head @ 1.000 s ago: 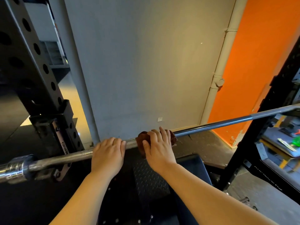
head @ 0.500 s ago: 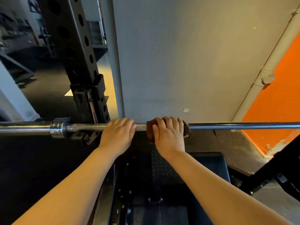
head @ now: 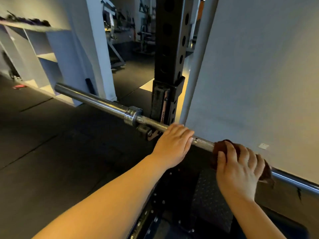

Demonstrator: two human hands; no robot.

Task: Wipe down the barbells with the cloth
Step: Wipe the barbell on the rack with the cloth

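no txt fully legible. rack upright (head: 170,49): pale strip on j-hook (head: 163,107) low on it carries vertical lettering, just above barbell (head: 107,102), too blurred, can't make out letters. small white tag (head: 264,146) on grey wall (head: 259,66), right of upright & lower: no print readable.

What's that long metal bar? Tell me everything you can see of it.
The barbell is a shiny metal bar slanting from upper left to lower right: a thick sleeve, a collar, then a thinner shaft resting on a rack hook. The left hand grips the shaft beside that hook; the right hand holds a brown cloth wrapped round it.
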